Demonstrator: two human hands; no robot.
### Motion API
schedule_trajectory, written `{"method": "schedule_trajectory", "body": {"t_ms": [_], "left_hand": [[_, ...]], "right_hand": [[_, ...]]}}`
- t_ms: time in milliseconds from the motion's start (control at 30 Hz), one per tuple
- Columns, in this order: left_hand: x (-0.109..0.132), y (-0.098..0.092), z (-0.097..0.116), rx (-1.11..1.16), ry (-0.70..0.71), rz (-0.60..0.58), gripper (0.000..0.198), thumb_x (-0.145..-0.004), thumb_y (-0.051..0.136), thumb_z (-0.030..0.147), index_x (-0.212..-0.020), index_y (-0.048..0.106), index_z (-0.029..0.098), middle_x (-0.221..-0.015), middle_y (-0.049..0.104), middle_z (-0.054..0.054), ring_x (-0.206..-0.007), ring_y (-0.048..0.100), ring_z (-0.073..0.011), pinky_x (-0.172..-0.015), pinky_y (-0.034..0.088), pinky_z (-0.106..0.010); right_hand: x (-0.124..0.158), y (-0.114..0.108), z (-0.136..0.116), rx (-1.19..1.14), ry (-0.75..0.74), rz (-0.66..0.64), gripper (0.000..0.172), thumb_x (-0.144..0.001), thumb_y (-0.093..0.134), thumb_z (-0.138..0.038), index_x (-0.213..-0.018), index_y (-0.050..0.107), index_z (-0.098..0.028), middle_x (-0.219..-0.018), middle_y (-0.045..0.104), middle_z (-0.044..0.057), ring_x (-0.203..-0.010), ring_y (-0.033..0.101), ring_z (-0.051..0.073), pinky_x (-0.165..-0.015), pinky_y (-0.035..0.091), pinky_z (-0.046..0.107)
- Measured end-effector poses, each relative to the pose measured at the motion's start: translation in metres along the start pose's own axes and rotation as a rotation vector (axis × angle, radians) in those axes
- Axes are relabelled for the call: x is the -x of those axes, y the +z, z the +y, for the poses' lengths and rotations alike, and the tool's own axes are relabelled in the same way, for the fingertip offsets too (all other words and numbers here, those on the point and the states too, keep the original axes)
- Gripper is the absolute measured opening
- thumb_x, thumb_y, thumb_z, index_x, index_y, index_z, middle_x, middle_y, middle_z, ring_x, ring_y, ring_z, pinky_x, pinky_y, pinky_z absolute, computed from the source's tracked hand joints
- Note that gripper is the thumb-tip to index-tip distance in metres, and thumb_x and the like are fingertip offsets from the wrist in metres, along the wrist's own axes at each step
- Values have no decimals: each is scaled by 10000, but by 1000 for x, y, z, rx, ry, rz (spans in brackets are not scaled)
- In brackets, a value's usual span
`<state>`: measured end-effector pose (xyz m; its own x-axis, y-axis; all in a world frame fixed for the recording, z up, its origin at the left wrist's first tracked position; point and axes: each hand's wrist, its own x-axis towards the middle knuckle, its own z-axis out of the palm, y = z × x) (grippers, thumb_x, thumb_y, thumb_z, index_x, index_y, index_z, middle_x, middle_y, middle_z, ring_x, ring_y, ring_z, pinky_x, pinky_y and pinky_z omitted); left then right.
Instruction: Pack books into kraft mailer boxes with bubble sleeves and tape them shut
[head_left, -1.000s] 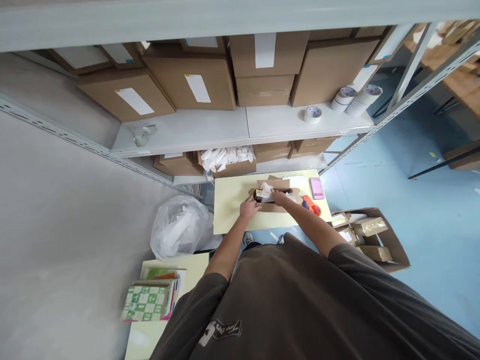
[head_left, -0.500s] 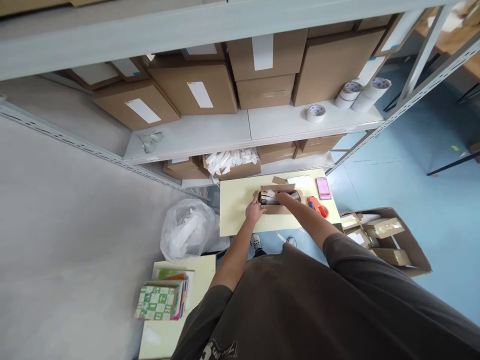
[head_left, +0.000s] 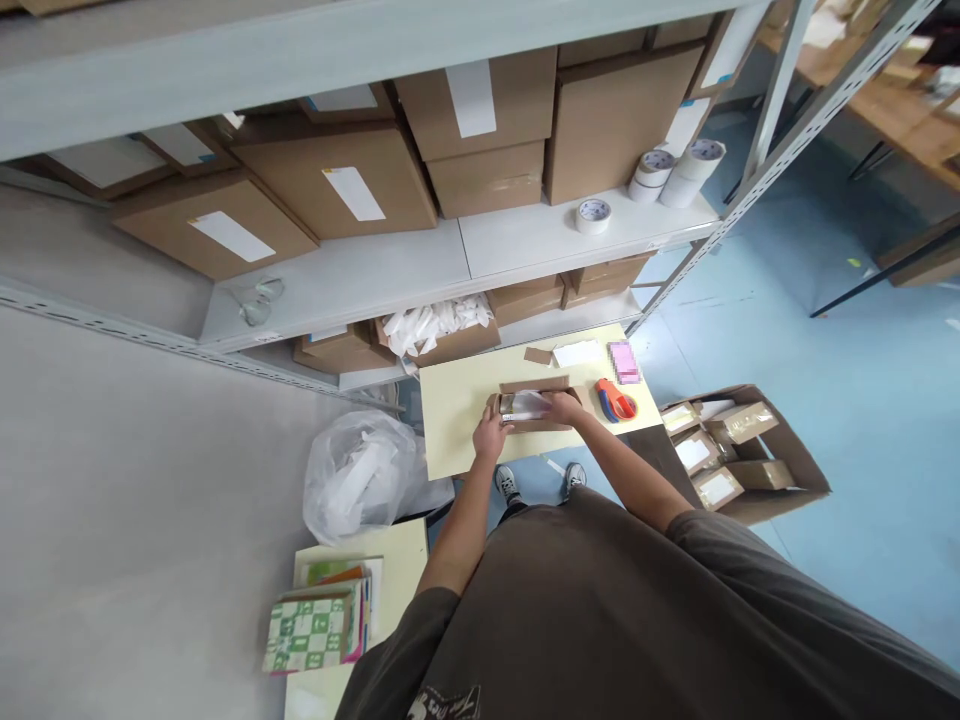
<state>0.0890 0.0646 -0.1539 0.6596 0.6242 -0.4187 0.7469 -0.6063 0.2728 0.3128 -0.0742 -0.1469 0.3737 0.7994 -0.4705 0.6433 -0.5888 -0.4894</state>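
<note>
A small open cardboard box (head_left: pixel 535 384) lies on the pale yellow table, its long flaps standing up. Inside it is a shiny, clear-wrapped packet (head_left: pixel 528 404) with a dark and yellowish patch at its left end; what it contains I cannot make out. My left hand (head_left: pixel 490 434) grips the left end of the box, thumb near the packet. At the right end, my right hand (head_left: pixel 562 407) is closed around the box side, fingertips reaching over the packet. An orange and blue tape dispenser (head_left: pixel 616 400) lies to the right of my right hand.
A pink pad (head_left: pixel 624 362), white paper (head_left: pixel 577 353) and a cardboard scrap (head_left: pixel 538 355) lie on the table (head_left: pixel 450 430). Shelving with large cartons (head_left: pixel 341 185) and tape rolls (head_left: pixel 593 216) rises beyond. A carton of packed boxes (head_left: pixel 806 465) stands right, a plastic bag (head_left: pixel 360 475) left.
My right hand has drawn back from inside the box to its right end. The packet now shows more fully between my hands. The view has shifted, moving the scene leftward.
</note>
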Motion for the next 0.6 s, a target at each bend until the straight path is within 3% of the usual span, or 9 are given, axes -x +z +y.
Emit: {"method": "schedule_trajectory", "body": {"t_ms": [100, 200, 300, 467, 600], "left_hand": [[7, 5, -2, 13, -67, 35, 406, -1038, 644, 525, -1386, 722, 331, -1770, 398, -69, -1381, 653, -306, -1108, 561, -383], [9, 7, 0, 26, -102, 81, 378, -1035, 648, 523, -1357, 729, 342, -1742, 448, -60, -1372, 660, -296, -1107, 564, -381], [8, 9, 2, 43, -119, 105, 335, -1035, 653, 506, -1317, 736, 345, -1731, 469, -42, -1381, 655, -287, -1108, 564, -385], [5, 15, 1, 102, -125, 106, 263, -1018, 702, 466, -1238, 729, 325, -1743, 456, -26, -1443, 614, -266, -1139, 546, -396], [3, 18, -5, 159, -136, 94, 453, -995, 735, 452, -1415, 632, 319, -1714, 495, -66, -1521, 546, -275, -1165, 534, -412]], "right_hand": [[6, 10, -9, 58, 1, 99, 672, -993, 692, -385, -1620, 541, -196, -1613, 585, 206, -1514, 504, 384, -1286, 330, 493], [6, 28, -19, 83, 2, -15, 858, -993, 676, -594, -1706, 402, -205, -1783, 316, 241, -1640, 304, 432, -1309, 241, 590], [0, 42, -25, 103, 17, -121, 1105, -920, 659, -795, -1739, 302, -145, -1825, 114, 282, -1690, 116, 473, -1323, 158, 634], [-23, 36, -28, 53, 49, -253, 1226, -832, 705, -859, -1735, 309, -130, -1815, 167, 284, -1685, 148, 463, -1327, 199, 611], [-24, 19, -21, -4, -23, -184, 1020, -862, 782, -686, -1654, 480, -119, -1752, 352, 285, -1624, 325, 472, -1301, 309, 578]]}}
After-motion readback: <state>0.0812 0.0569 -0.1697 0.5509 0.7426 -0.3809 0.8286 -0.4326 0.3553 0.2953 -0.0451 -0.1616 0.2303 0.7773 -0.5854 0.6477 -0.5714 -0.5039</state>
